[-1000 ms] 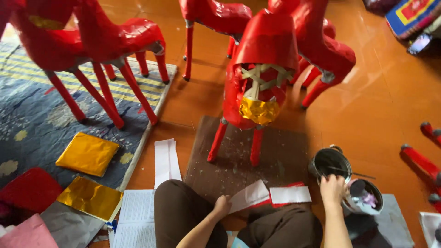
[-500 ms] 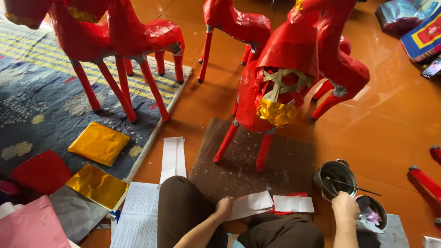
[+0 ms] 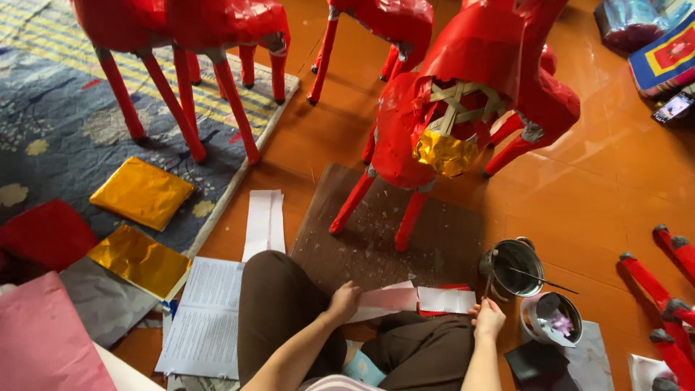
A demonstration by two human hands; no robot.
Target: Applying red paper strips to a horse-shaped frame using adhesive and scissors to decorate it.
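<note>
While both hands [image 3: 416,310] hold a paper strip [image 3: 413,300], fingertips stay hidden underneath.

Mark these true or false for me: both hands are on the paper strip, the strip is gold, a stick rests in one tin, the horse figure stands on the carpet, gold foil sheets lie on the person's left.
1. Both the left hand and right hand hold the white paper strip. True.
2. The strip is gold. False: it is white.
3. A thin stick rests in the round metal tin. True.
4. The red paper horse figure stands on the blue carpet. False: it stands on the brown cardboard mat.
5. Gold foil sheets lie to the person's left. True.
</note>
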